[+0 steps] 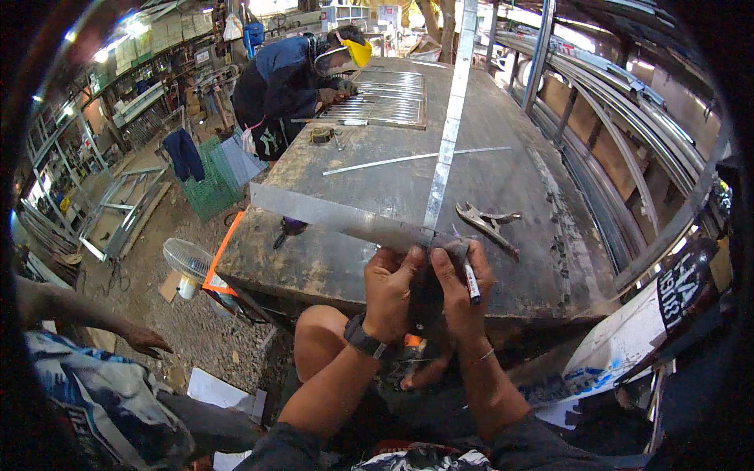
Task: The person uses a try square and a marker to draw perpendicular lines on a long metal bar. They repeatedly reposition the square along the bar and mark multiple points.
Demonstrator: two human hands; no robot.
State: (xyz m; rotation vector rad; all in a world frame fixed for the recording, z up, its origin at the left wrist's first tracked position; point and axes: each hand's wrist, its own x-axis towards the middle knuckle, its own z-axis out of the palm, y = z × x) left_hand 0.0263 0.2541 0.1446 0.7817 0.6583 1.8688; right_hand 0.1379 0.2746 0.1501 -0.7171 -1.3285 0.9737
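Note:
Both my hands meet at the near edge of the dark workbench [377, 177]. A wide, flat grey metal blade [322, 213], like the arm of a square, lies slantwise there and crosses the near end of a long shiny metal strip [448, 133] that runs away from me. My left hand [389, 290] pinches the blade's near edge between thumb and fingers, close to the crossing. Closed beside it, my right hand [467, 286] grips a white marker pen [472, 281] with a dark end, its thumb at the metal. What its other fingers touch is hidden.
Locking pliers [488, 225] lie right of the strip; a thin metal bar [416, 160] and a tape measure [321, 135] lie farther off. A person in a yellow visor [357, 52] bends over a metal grille [385, 98]. A fan [187, 263] stands left, near another person's hand [149, 341].

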